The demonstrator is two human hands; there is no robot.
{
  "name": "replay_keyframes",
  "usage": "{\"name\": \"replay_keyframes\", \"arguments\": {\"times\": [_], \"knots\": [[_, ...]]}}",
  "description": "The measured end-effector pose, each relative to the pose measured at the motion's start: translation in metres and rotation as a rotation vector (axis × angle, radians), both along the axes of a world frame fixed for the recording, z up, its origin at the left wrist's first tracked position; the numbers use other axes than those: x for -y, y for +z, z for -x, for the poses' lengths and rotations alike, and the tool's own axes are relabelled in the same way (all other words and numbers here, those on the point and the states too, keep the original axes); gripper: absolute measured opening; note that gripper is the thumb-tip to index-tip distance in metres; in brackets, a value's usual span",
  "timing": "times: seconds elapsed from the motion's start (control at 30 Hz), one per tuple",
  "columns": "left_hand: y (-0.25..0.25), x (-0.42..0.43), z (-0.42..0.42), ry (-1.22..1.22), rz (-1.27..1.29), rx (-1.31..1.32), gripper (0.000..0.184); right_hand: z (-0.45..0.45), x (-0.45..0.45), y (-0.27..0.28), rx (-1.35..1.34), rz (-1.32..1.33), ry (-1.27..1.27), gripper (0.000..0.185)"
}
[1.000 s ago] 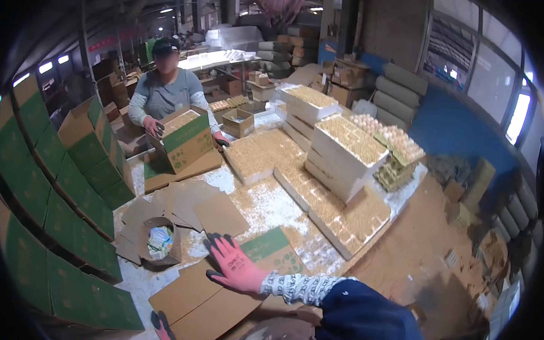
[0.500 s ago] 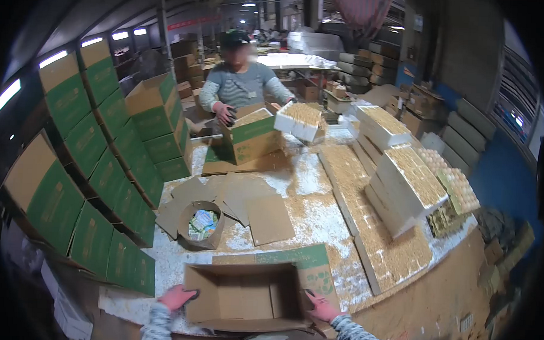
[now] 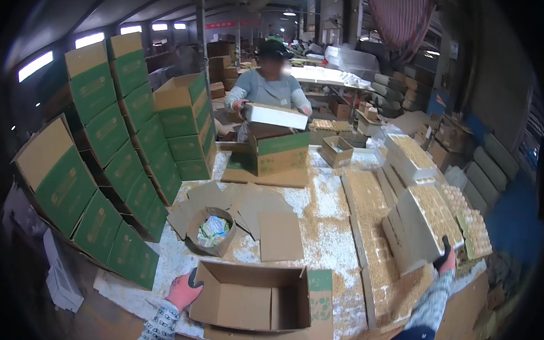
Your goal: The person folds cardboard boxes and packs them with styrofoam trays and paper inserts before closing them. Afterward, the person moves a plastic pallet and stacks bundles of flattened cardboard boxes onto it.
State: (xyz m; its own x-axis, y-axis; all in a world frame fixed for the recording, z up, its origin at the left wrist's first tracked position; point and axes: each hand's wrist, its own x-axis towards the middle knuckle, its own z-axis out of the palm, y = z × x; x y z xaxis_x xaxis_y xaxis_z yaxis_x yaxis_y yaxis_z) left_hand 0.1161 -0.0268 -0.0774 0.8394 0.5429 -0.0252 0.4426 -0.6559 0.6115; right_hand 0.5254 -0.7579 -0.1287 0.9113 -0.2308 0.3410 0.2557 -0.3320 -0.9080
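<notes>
One head view, places given from the brown carton (image 3: 240, 304). Carton: mouth up at the near edge of the counter (image 3: 324, 229), long axis left to right. Left hand (image 3: 184, 291), pink glove: at the carton's left end, fingertips by its wall; how firmly that grip is closed cannot be made out. Right hand (image 3: 446, 263), pink glove: well right of the carton, fingers against the near end of a white foam box (image 3: 409, 235); whether its grip is closed does not show. Foam box: beyond and right of the carton, chaff-coloured top, long axis running away from the wearer, roughly crosswise to the carton's; right hand nearer, left well apart. Eggs (image 3: 474, 225): farther right of the carton, beside the foam box. Cardboard tub (image 3: 226, 243), holding packets: beyond the carton, leftward. Green cartons (image 3: 125, 249), stacked: left of the carton. Co-worker (image 3: 275, 89): far beyond the carton, holding a white box (image 3: 277, 117).
</notes>
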Motion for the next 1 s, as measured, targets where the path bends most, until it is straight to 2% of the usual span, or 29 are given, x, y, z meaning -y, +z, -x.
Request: {"name": "replay_keyframes", "arguments": {"times": [0.03,0.07,0.1,0.17,0.2,0.23,0.27,0.3,0.37,0.43,0.47,0.5,0.6,0.67,0.7,0.73,0.77,0.8,0.83,0.87,0.9,0.93,0.97,1.0], "knots": [[-0.004,-0.002,-0.001,0.016,0.063,0.042,0.041,0.006,-0.002,-0.006,-0.019,-0.16,0.006,0.051],[-0.01,-0.002,-0.001,0.032,0.128,0.084,0.041,0.014,-0.005,-0.01,0.041,-0.191,0.04,0.053],[-0.015,-0.002,0.003,0.041,0.195,0.108,0.041,0.019,-0.01,-0.007,0.094,-0.131,0.055,0.055],[-0.033,-0.009,0.001,0.038,0.128,0.16,0.04,0.061,-0.039,0.015,0.199,0.247,0.019,0.05],[-0.041,-0.011,0.003,0.029,0.097,0.182,0.04,0.055,-0.031,0.016,-0.049,-0.132,0.156,0.045],[-0.044,-0.013,0.004,0.035,0.187,0.156,0.038,0.054,-0.031,0.023,-0.284,-0.531,0.18,0.04],[-0.043,-0.017,0.001,0.051,0.276,0.147,0.037,0.052,-0.042,0.022,-0.209,-0.198,-0.02,0.035],[-0.044,-0.021,-0.001,0.069,0.363,0.14,0.036,0.059,-0.049,0.02,-0.083,-0.099,-0.051,0.035],[-0.052,-0.023,-0.005,0.04,0.329,0.212,0.035,0.128,-0.123,0.07,0.034,-0.099,-0.019,0.034],[-0.052,-0.02,-0.01,0.005,0.288,0.274,0.034,0.191,-0.189,0.105,0.12,0.037,0.061,0.032],[-0.044,-0.017,-0.014,-0.013,0.261,0.302,0.034,0.216,-0.207,0.11,0.201,0.538,0.049,0.032],[-0.039,-0.014,-0.016,-0.031,0.233,0.329,0.033,0.225,-0.212,0.095,0.181,0.545,0.118,0.056],[-0.05,-0.02,-0.028,-0.054,0.123,0.315,0.032,0.28,-0.294,0.126,0.123,0.425,0.41,0.055],[-0.053,-0.029,-0.036,-0.185,0.323,0.29,0.031,0.293,-0.333,0.132,0.109,0.487,0.61,0.051],[-0.073,-0.036,-0.03,-0.232,0.568,0.403,0.032,0.297,-0.351,0.133,0.117,0.535,0.708,0.047],[-0.093,-0.042,-0.024,-0.275,0.841,0.514,0.033,0.291,-0.366,0.127,0.003,0.368,0.873,0.047],[-0.112,-0.049,-0.018,-0.311,1.099,0.601,0.035,0.289,-0.377,0.126,-0.052,0.39,0.945,0.046],[-0.131,-0.058,-0.014,-0.199,1.659,0.524,0.036,0.287,-0.386,0.124,-0.105,0.408,1.016,0.046],[-0.096,-0.047,0.006,0.116,1.819,0.486,0.039,0.28,-0.391,0.114,-0.028,0.493,1.038,0.046],[-0.092,-0.041,0.013,-0.042,1.182,0.474,0.037,0.271,-0.392,0.105,0.05,0.58,1.059,0.045],[-0.088,-0.035,0.021,-0.019,0.512,0.399,0.037,0.268,-0.393,0.101,-0.12,0.521,1.046,0.046],[-0.099,-0.038,0.019,-0.015,0.485,0.343,0.039,0.272,-0.4,0.105,-0.239,0.368,0.965,0.053],[-0.084,-0.034,0.016,-0.013,0.457,0.286,0.044,0.278,-0.408,0.114,-0.354,0.216,0.879,0.06],[-0.07,-0.015,0.02,0.044,0.313,0.339,0.038,0.279,-0.41,0.116,-0.45,0.162,0.853,0.064]]}}
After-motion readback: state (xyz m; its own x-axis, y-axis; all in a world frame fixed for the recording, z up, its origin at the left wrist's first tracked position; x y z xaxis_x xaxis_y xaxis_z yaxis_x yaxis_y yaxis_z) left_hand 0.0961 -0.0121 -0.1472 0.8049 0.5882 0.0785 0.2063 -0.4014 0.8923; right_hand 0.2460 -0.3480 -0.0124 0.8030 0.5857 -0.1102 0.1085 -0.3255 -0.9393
